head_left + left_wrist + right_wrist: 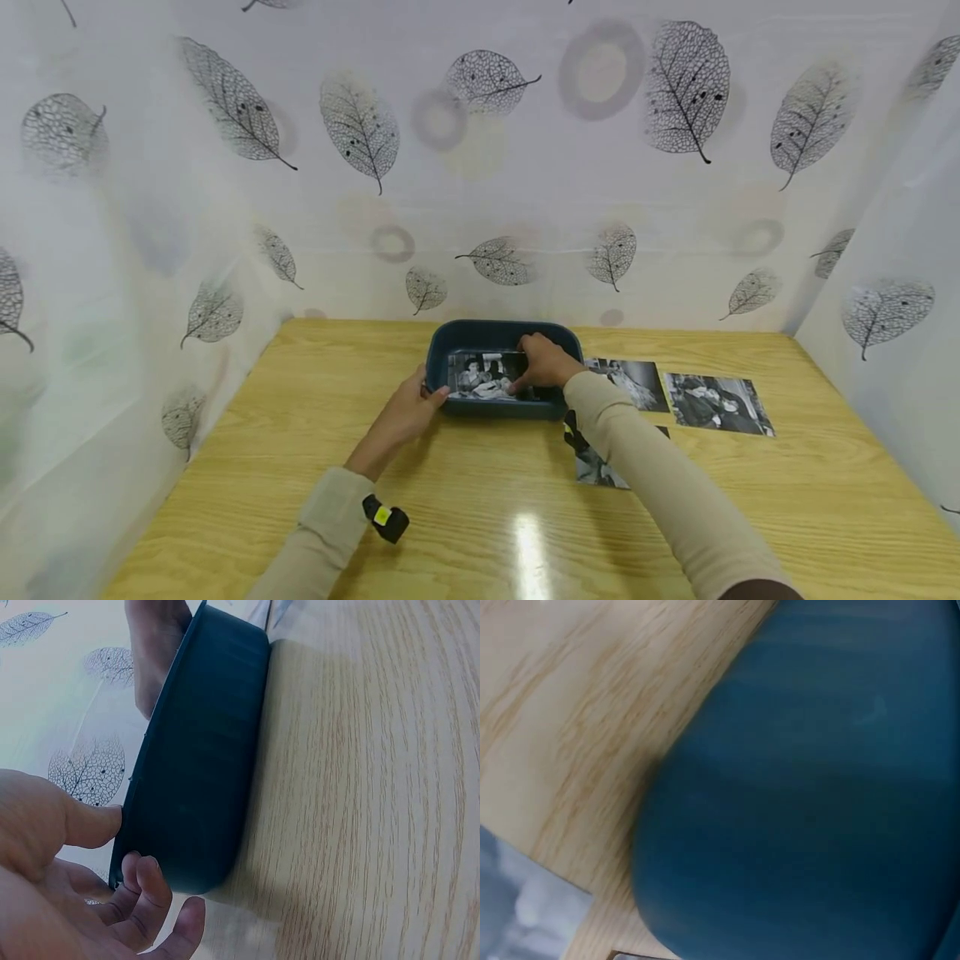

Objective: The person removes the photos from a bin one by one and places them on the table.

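Observation:
A dark blue plastic tray (480, 409) sits near the back of the wooden table, with a black-and-white photo (480, 377) inside it. My left hand (401, 414) grips the tray's left end; in the left wrist view its thumb is at the rim and its fingers curl at the outer wall (202, 750). Reaching over the right end, my right hand (551, 362) pinches the photo between thumb and fingers at its right side. The right wrist view shows only the tray's outside (802, 787), so those fingertips are hidden there.
Right of the tray lie more black-and-white prints: one against it (633, 383), another farther right (720, 404), and a third print (596, 471) partly under my right forearm. A leaf-patterned curtain (510, 183) rises behind the wooden table (337, 358) and along both sides.

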### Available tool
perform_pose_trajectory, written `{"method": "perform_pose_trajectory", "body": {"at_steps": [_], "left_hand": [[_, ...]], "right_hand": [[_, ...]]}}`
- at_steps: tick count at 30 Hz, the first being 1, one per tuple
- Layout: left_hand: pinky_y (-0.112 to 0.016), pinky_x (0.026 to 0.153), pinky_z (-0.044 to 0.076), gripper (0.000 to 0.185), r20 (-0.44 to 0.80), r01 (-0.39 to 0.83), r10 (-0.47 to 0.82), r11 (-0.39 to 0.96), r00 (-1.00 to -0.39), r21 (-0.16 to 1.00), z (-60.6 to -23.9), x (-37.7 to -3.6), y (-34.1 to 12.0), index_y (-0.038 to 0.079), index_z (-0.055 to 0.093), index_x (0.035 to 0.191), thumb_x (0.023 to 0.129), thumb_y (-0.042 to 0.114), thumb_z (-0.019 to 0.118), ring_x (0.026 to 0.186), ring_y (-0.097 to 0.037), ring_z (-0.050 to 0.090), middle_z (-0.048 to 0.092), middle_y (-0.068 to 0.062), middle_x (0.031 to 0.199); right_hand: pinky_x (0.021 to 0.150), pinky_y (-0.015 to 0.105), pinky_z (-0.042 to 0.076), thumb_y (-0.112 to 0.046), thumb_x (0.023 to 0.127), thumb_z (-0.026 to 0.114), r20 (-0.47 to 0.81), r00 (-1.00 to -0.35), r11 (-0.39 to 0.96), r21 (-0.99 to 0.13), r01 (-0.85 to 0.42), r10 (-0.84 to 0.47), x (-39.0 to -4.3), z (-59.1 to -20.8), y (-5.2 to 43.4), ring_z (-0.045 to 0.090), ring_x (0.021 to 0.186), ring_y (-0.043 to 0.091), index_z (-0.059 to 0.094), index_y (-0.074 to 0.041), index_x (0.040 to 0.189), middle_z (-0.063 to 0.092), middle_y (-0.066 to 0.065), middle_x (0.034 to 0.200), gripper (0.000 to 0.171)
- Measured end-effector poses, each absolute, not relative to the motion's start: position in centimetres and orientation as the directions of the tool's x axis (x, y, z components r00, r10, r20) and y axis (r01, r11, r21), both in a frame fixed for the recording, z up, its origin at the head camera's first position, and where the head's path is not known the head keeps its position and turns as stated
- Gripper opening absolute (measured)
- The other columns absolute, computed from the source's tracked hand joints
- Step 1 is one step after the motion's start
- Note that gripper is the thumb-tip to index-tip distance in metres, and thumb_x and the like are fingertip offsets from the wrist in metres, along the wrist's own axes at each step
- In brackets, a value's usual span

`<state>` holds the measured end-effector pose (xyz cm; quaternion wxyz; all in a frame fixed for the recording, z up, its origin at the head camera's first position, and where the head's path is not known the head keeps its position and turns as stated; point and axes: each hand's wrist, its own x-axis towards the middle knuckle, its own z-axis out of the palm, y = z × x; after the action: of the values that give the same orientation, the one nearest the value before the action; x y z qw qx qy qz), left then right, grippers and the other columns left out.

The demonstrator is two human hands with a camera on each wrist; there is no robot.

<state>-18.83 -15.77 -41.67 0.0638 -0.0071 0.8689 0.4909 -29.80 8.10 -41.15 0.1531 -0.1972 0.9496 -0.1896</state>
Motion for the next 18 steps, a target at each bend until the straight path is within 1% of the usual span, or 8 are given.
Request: {"method": "perform_pose_trajectory", "body": {"at_steps": [5, 12, 18], "left_hand": [[-0.036, 0.075, 0.042, 0.045, -0.115, -0.072, 0.051, 0.517, -0.992, 0.853, -41.69, -18.86, -15.76, 0.006, 0.043, 0.148, 0.106, 0.018, 0.054, 0.090, -0.024, 0.051, 0.053, -0.010, 0.100], [-0.038, 0.076, 0.043, 0.047, -0.114, -0.067, 0.060, 0.520, -0.992, 0.852, -41.55, -18.89, -15.71, 0.006, 0.041, 0.150, 0.106, 0.019, 0.055, 0.091, -0.025, 0.051, 0.054, -0.011, 0.101], [-0.038, 0.076, 0.043, 0.050, -0.127, -0.082, 0.049, 0.526, -0.991, 0.846, -41.48, -18.93, -15.73, 0.007, 0.039, 0.153, 0.106, 0.019, 0.054, 0.091, -0.025, 0.052, 0.055, -0.011, 0.103]], "right_hand": [[0.101, 0.051, 0.045, -0.035, 0.076, 0.091, -0.213, -0.880, 0.851, -0.426, -0.307, -0.424, -29.79, -41.19, 8.19, 0.054, 0.121, 0.040, 0.051, 0.007, 0.137, 0.044, 0.025, 0.139, 0.084], [0.104, 0.051, 0.043, -0.035, 0.075, 0.092, -0.230, -0.871, 0.851, -0.422, -0.313, -0.434, -29.80, -41.20, 7.91, 0.051, 0.127, 0.042, 0.048, 0.007, 0.141, 0.042, 0.025, 0.144, 0.090], [0.104, 0.051, 0.044, -0.038, 0.074, 0.092, -0.231, -0.875, 0.859, -0.407, -0.310, -0.425, -29.92, -41.43, 8.04, 0.051, 0.126, 0.042, 0.050, 0.009, 0.141, 0.041, 0.025, 0.143, 0.092]]}}
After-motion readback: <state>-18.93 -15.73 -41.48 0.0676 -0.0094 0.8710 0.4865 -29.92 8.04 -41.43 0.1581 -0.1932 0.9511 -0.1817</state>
